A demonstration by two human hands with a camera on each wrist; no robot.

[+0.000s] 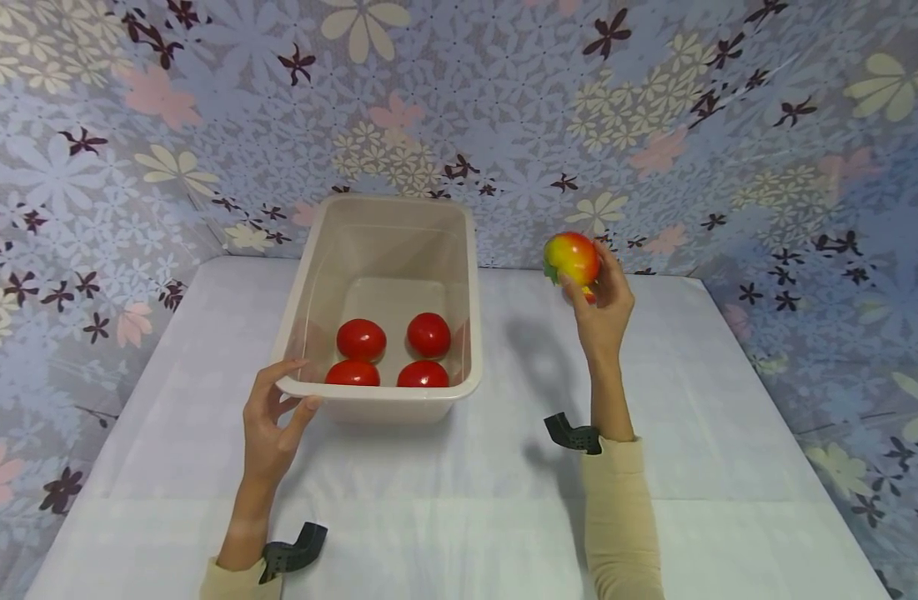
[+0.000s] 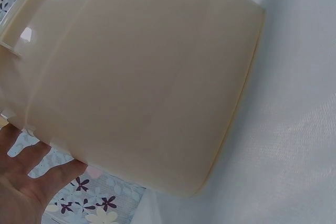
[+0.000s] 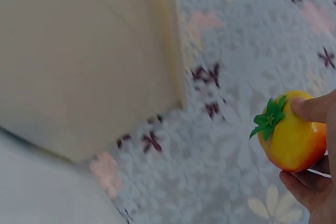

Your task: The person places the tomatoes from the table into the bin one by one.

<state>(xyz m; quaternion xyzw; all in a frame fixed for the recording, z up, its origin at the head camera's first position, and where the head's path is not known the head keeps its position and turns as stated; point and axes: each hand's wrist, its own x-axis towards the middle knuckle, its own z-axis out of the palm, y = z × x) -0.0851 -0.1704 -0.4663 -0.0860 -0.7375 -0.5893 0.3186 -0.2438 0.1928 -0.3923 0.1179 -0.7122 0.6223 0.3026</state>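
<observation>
My left hand grips the near left corner of a beige plastic bin, fingers over the rim and thumb at its front. In the left wrist view the fingers meet the bin's edge. Inside the bin lie several shiny red tomato-like fruits. At the back right, my right hand holds a red-and-yellow fruit with a green leafy top, raised above the table. The thumb presses one side and the fingers curl under it. A small red-and-yellow patch shows just below this fruit, mostly hidden by the hand.
A white cloth covers the table. Flower-patterned fabric stands behind it and at both sides. The bin stands left of the middle, near the back edge. Black wrist mounts are strapped on both forearms.
</observation>
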